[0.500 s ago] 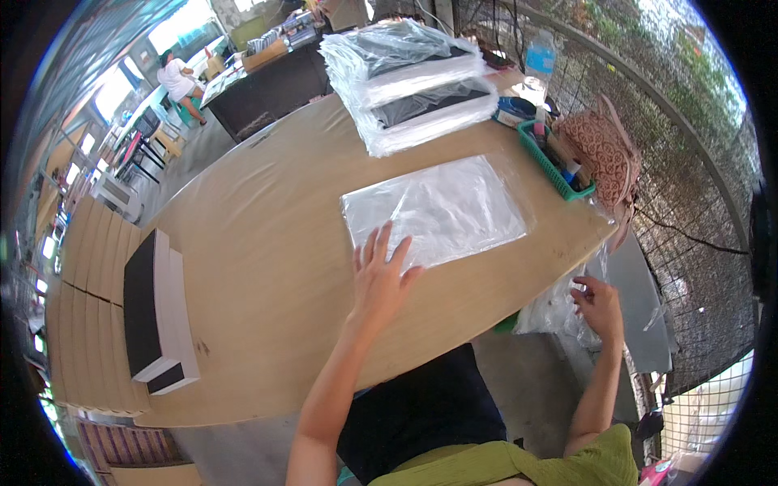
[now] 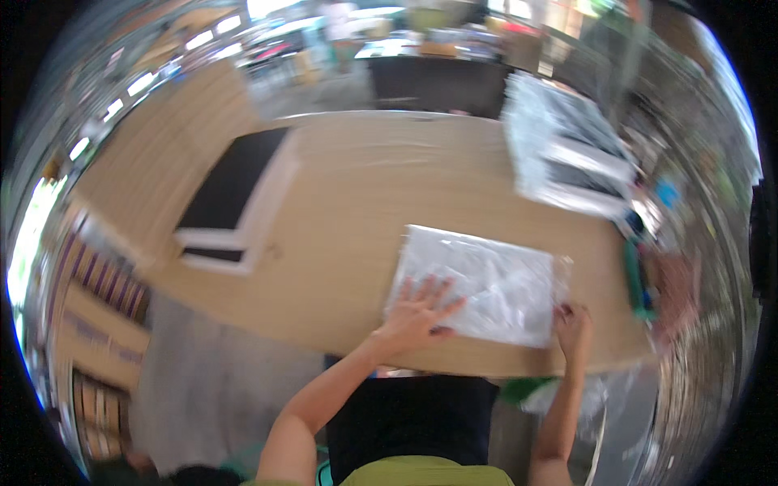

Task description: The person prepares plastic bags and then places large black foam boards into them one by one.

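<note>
Left hand (image 2: pixel 417 316) and right hand (image 2: pixel 573 326) meet flat, rectangular clear plastic (image 2: pixel 494 283) near a broad tan table's (image 2: pixel 348 283) front edge

From where I stand, the left lies open, fingers spread on the plastic; the right curls at its right edge, whether gripping I cannot tell; beyond, white-sided black rectangular blocks (image 2: pixel 231 182) lie left, plastic-wrapped black-and-white stacks (image 2: pixel 571 154) right

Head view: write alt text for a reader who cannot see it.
A person's left hand rests spread on flat clear plastic on a tan table, the right hand at the plastic's right edge. A black-topped white stack lies left, plastic-wrapped bundles upper right.
</note>
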Action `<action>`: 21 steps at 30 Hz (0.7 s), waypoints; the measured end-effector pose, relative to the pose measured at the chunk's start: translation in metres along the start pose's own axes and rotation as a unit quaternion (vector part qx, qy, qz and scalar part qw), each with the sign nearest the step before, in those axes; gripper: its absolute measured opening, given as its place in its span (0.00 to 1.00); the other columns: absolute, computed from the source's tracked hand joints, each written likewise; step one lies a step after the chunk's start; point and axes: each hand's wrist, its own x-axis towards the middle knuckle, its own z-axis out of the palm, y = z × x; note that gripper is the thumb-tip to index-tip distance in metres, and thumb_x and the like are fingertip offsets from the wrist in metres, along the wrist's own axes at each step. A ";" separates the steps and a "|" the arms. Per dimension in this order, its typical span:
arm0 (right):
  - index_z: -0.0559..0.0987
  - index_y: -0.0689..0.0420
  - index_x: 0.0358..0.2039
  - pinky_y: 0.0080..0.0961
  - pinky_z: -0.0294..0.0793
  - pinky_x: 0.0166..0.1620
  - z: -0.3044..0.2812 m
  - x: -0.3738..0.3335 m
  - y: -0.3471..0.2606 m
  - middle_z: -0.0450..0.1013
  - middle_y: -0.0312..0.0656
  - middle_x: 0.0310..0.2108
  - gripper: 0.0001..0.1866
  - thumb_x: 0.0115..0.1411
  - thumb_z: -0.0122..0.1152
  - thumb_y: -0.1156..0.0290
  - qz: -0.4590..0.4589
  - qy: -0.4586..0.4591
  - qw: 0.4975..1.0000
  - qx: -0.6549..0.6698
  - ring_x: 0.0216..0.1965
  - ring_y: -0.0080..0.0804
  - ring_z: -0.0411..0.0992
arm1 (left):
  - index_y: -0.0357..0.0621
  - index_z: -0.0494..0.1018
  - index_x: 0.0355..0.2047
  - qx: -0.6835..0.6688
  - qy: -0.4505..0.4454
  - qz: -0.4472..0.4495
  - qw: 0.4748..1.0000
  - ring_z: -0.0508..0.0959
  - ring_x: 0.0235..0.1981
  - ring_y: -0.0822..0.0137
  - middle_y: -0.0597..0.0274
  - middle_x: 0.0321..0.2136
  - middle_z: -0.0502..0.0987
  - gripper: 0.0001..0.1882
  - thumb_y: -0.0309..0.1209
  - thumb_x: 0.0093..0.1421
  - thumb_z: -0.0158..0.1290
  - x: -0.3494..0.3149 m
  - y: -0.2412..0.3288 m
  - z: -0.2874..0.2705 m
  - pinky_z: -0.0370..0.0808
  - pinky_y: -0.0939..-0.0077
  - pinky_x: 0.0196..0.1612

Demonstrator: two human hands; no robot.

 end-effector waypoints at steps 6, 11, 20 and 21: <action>0.72 0.62 0.27 0.25 0.71 0.32 0.023 -0.025 -0.028 0.70 0.41 0.23 0.07 0.55 0.61 0.74 -0.020 0.013 0.999 0.038 0.24 0.32 0.69 | 0.73 0.57 0.63 -0.058 -0.009 0.005 0.998 0.50 0.67 0.46 0.56 0.68 0.47 0.35 0.55 0.55 0.51 -0.066 -0.018 -0.032 0.42 0.36 0.64; 0.75 0.55 0.29 0.19 0.72 0.29 0.029 -0.035 -0.080 0.74 0.37 0.25 0.04 0.61 0.56 0.71 0.181 -0.130 0.794 0.566 0.25 0.25 0.71 | 0.68 0.69 0.56 -0.116 0.025 -0.082 0.990 0.54 0.66 0.50 0.61 0.65 0.57 0.28 0.52 0.54 0.55 -0.113 -0.069 -0.041 0.45 0.38 0.63; 0.75 0.63 0.43 0.18 0.71 0.27 0.041 -0.027 -0.075 0.74 0.39 0.31 0.15 0.53 0.57 0.78 0.033 -0.240 0.961 0.134 0.27 0.21 0.71 | 0.43 0.74 0.48 -0.148 0.286 -0.435 0.841 0.68 0.55 0.48 0.48 0.52 0.70 0.22 0.44 0.58 0.55 -0.089 -0.062 -0.044 0.65 0.57 0.56; 0.76 0.65 0.40 0.27 0.71 0.28 0.046 -0.024 -0.077 0.74 0.42 0.28 0.16 0.49 0.62 0.75 -0.067 -0.204 0.972 0.094 0.25 0.27 0.71 | 0.40 0.73 0.47 -0.163 0.276 -0.470 0.822 0.71 0.51 0.48 0.45 0.48 0.73 0.23 0.44 0.58 0.55 -0.090 -0.072 -0.044 0.68 0.57 0.53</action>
